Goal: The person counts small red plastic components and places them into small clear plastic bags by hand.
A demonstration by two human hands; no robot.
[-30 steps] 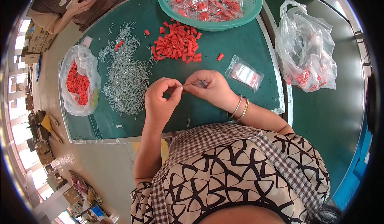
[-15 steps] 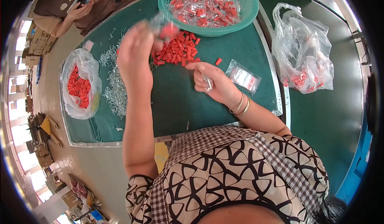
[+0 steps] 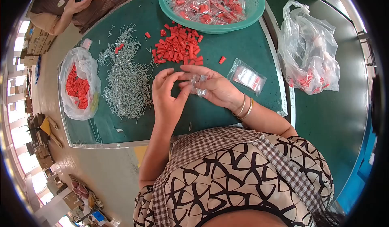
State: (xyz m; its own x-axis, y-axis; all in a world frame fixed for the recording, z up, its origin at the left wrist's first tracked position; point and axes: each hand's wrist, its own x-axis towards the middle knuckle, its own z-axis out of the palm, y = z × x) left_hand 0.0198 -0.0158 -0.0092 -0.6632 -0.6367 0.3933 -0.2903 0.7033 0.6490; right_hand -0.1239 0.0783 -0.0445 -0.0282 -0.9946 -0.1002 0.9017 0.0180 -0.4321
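Observation:
My left hand (image 3: 167, 95) and my right hand (image 3: 221, 90) meet near the table's front edge. Between them is a small clear plastic bag (image 3: 199, 90), pinched in my right hand's fingers, while the left thumb and fingertips touch its left side. What lies inside the bag is too small to tell. Just beyond the hands sits a pile of red plastic caps (image 3: 178, 44). Left of them spreads a heap of silvery screws or pins (image 3: 127, 83). A flat clear packet (image 3: 246, 78) lies beside my right wrist.
At the back, a green basket (image 3: 261, 8) holds bagged red parts. An open plastic bag of red caps (image 3: 79, 85) stands at the left, and another plastic bag (image 3: 310, 53) at the right. Another person (image 3: 75, 4) holds a phone at the back left.
My left hand has come down from near the basket to my right hand; the bagged red piece is no longer in it. A clear bag now shows at my right fingers.

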